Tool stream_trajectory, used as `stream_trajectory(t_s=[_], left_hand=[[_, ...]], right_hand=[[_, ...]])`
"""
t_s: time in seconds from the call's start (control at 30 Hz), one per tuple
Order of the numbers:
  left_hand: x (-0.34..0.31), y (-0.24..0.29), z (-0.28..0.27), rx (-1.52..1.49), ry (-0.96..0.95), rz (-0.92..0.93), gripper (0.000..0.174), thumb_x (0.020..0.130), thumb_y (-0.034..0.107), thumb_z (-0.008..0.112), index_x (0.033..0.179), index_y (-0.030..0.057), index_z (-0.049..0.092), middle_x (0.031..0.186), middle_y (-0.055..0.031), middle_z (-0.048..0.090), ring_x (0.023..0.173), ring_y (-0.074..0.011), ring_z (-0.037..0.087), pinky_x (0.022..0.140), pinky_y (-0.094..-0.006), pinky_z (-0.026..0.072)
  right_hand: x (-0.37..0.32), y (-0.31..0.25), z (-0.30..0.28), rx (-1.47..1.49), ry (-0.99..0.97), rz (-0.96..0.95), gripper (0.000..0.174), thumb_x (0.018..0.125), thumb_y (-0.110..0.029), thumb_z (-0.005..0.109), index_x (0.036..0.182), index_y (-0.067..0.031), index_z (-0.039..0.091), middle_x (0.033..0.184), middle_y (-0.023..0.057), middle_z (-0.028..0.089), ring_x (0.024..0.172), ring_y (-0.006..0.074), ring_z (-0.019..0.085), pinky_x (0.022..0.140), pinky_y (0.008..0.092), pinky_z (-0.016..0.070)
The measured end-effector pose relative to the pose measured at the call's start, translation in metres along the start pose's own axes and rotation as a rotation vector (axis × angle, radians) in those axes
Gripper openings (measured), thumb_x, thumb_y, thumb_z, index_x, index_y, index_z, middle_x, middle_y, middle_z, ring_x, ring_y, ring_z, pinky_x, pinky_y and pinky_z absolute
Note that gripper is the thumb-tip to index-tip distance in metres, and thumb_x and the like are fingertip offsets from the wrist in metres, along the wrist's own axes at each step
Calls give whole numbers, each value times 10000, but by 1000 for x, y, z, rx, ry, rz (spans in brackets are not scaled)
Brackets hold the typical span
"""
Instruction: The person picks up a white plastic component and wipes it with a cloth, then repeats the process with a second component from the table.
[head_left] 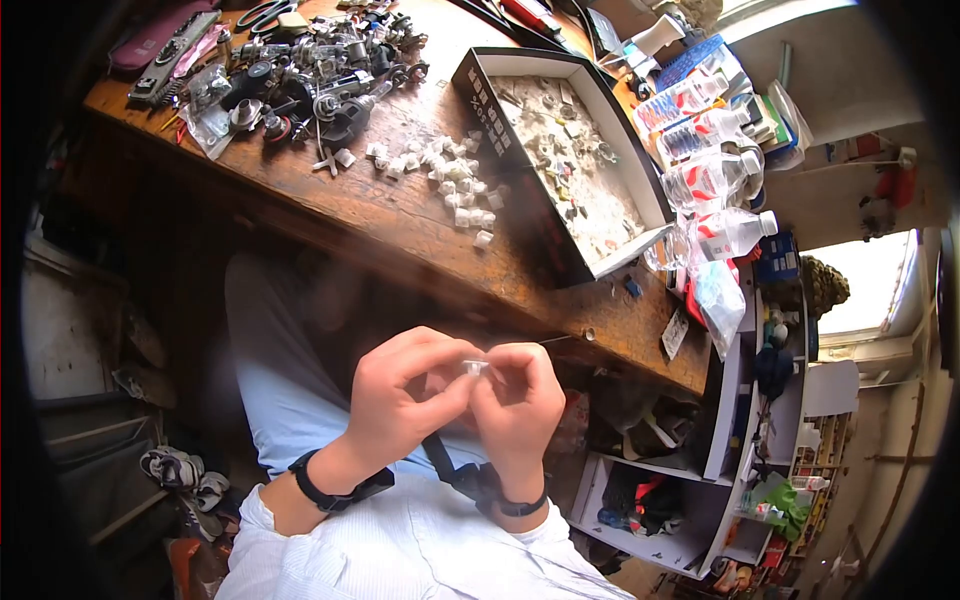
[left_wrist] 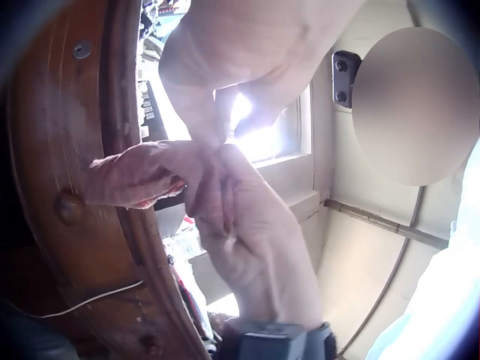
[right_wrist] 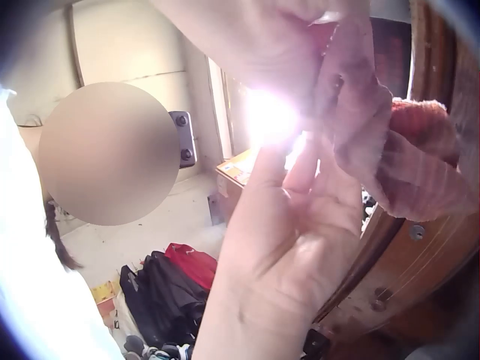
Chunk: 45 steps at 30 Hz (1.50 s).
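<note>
In the head view, the left hand [head_left: 402, 400] and the right hand [head_left: 520, 405] meet above the lap. Thumbs and fingers of both hands pinch a small clear-white plastic piece [head_left: 475, 367] between them. A pinkish cloth [left_wrist: 131, 176] hangs by the fingers in the left wrist view; the right wrist view also shows this cloth [right_wrist: 420, 169], with a reddish edge. Which fingers hold the cloth cannot be told. Glare hides the fingertips in the right wrist view.
Small white plastic pieces [head_left: 465, 188] lie on the wooden table [head_left: 400, 240]. Left of them is a heap of bulb-like metal and black parts [head_left: 330, 90]. A black-sided box [head_left: 535, 195] holds small debris, with plastic bottles [head_left: 700, 185] beside it.
</note>
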<state>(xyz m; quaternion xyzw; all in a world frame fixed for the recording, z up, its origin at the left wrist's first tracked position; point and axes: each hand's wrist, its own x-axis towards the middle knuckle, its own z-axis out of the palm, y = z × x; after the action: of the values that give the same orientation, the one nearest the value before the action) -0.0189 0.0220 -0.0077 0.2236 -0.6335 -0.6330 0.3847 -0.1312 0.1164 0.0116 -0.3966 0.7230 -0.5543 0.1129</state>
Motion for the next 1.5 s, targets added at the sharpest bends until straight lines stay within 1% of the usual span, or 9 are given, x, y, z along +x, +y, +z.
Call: stream_trajectory(t_s=[0.07,0.17,0.2,0.4,0.47,0.73,1.23,1.4,1.5], left_hand=[[1,0,-2,-52,-5,-3,196,820,-66,674,1013,-55,708,921,-74,673,800,-127,681,726,-248,568],[3,6,-9,-504,-77,-410,175,879,-37,659,1047,-76,689,979,-73,685,849,-123,681,775,-246,559],[3,5,-9,-505,-81,-411,175,879,-37,659,1047,-76,689,979,-73,685,849,-123,681,775,-246,559],[3,5,-7,-276,-101,-271,224,866,-39,655,1085,-34,703,992,-83,688,848,-130,693,774,-238,562],[4,4,-7,-58,-103,-90,245,843,-50,656,1077,-9,717,975,-91,676,855,-132,690,771,-228,561],[6,5,-12,49,-96,3,246,802,-30,702,1045,0,730,912,-82,646,805,-162,655,709,-270,539],[10,12,-15,452,-157,207,170,827,5,677,994,-3,649,870,-119,603,752,-298,632,638,-367,521],[6,7,-9,386,-174,132,175,846,8,667,1020,-10,666,851,-133,627,742,-299,639,649,-358,528],[3,1,-6,281,-126,130,186,855,15,665,1038,-12,673,826,-137,649,719,-285,649,645,-342,527]], right_hand=[[1,1,1,39,-4,57,152,810,39,700,922,1,605,858,33,631,731,53,592,633,194,473],[4,-5,-4,240,-4,117,134,839,71,644,945,15,586,883,42,620,762,61,596,684,190,474],[5,-5,-6,271,-2,115,138,835,76,644,946,19,585,897,45,615,774,66,600,698,192,476],[4,-2,-6,179,-63,23,133,830,66,654,946,22,608,910,42,609,784,79,608,708,198,482],[4,0,-4,161,-68,24,129,832,63,654,947,21,612,910,41,609,780,78,609,704,196,480],[5,1,-5,160,-89,61,130,829,65,657,945,18,622,905,46,614,768,77,611,684,194,476],[8,7,-5,-172,-143,-218,138,833,101,669,943,18,659,919,97,656,744,132,669,670,231,539],[1,10,-1,193,-13,119,109,864,75,672,959,23,653,932,69,658,794,99,652,706,207,520],[2,10,-3,166,-32,79,109,869,67,672,965,19,653,928,64,653,811,98,649,720,207,517]])
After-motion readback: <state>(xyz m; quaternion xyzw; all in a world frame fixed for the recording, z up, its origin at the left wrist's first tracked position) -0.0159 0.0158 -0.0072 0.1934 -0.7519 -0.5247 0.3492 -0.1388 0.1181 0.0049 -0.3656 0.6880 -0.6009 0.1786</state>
